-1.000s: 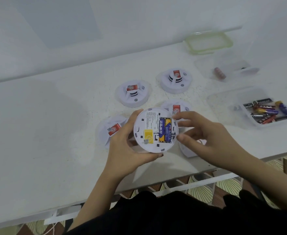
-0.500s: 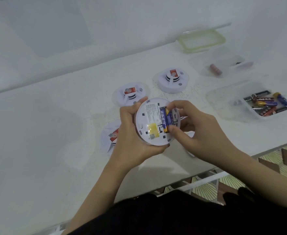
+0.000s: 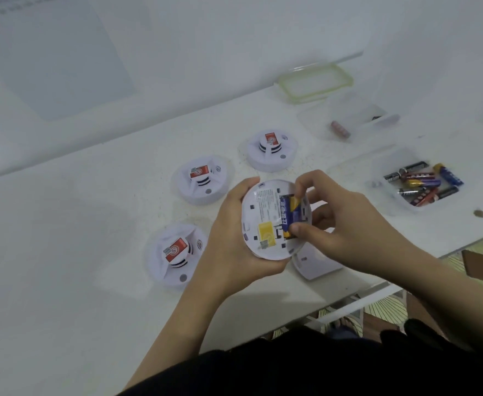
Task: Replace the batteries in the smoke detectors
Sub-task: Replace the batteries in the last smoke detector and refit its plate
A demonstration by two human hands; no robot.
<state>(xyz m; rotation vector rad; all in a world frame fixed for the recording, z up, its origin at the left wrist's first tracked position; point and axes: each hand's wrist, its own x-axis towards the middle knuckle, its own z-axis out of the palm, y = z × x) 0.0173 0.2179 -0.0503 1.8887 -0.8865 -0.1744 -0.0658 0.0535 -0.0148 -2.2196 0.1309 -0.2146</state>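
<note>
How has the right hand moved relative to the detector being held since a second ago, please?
Yes. The right hand has closed in from beside the held detector onto its back, and its fingertips now pinch the blue battery in the compartment.

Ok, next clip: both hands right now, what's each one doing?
Left hand: closed around the smoke detector, back side up.
Right hand: thumb and forefinger pinching the blue battery in its compartment.
</note>
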